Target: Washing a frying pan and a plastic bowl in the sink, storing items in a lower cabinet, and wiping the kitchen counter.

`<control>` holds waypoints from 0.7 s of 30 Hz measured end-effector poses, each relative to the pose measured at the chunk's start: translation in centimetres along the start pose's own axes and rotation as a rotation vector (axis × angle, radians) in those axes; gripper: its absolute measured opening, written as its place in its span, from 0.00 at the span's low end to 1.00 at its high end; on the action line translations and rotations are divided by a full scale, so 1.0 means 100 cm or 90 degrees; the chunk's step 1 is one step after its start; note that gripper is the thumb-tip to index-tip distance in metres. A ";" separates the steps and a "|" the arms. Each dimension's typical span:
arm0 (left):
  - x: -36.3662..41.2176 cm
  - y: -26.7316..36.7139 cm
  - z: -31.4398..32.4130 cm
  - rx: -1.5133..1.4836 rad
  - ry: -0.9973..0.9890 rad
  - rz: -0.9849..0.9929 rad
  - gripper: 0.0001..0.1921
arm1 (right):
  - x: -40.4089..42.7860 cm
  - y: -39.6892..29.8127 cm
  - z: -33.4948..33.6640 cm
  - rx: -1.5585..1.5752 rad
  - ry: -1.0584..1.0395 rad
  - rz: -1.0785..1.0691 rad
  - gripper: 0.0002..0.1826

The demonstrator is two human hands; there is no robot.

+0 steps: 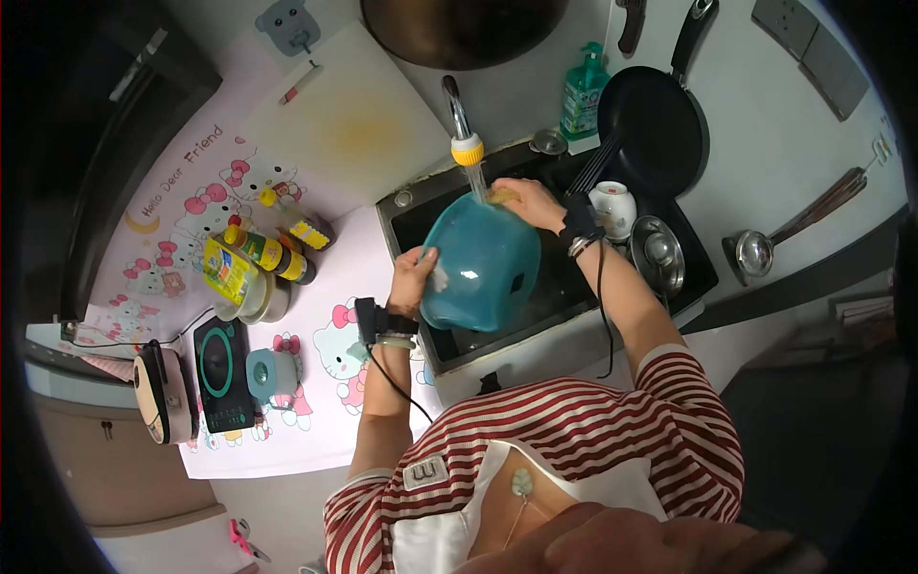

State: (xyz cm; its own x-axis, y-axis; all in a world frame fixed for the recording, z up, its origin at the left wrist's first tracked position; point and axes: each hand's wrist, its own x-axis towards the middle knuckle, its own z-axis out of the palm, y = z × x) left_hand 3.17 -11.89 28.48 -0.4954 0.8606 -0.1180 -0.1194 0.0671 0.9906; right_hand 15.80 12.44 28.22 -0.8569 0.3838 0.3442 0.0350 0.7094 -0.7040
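Over the dark sink (pixel 459 356), a blue-green plastic basin (pixel 480 273) is tilted with its outer base towards me. My left hand (pixel 410 276) grips its left side, thumb on the outer wall. At the far rim, my right hand (pixel 531 202) holds a yellowish sponge or cloth (pixel 503 195) against the basin. Water runs from the faucet (pixel 467 147), which has a yellow and white nozzle, down at the basin's far edge. The inside of the basin and most of my right fingertips are hidden.
Right of the sink stand a white cup (pixel 613 208), metal bowls (pixel 656 251) and a black frying pan (pixel 652 129). A green pump bottle (pixel 582 93) is behind. Left, on the pink-white counter, are sauce bottles (pixel 276 255), an induction cooktop (pixel 222 377) and a rice cooker (pixel 163 393).
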 end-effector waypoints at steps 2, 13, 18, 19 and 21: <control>-0.005 -0.011 -0.013 -0.083 0.048 0.014 0.12 | -0.003 0.013 0.001 0.128 -0.048 0.084 0.13; -0.004 -0.064 -0.019 -0.622 0.361 -0.073 0.17 | -0.078 0.020 0.081 0.290 0.360 0.379 0.17; 0.001 -0.043 0.042 -0.609 0.365 0.048 0.13 | -0.088 -0.073 0.098 -0.017 0.390 0.082 0.20; 0.003 -0.043 0.047 -0.609 0.363 0.051 0.13 | -0.085 -0.092 0.095 -0.068 0.364 0.018 0.20; 0.008 -0.040 0.057 -0.439 0.348 0.082 0.10 | -0.085 -0.116 0.090 -0.077 0.214 -0.053 0.18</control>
State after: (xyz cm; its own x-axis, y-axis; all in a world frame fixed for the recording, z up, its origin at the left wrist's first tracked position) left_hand 8.14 -8.63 24.83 -0.8610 0.4677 -0.1996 -0.4385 -0.4840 0.7573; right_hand 18.01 -4.39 27.86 -0.6433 0.4806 0.5960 0.0498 0.8031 -0.5938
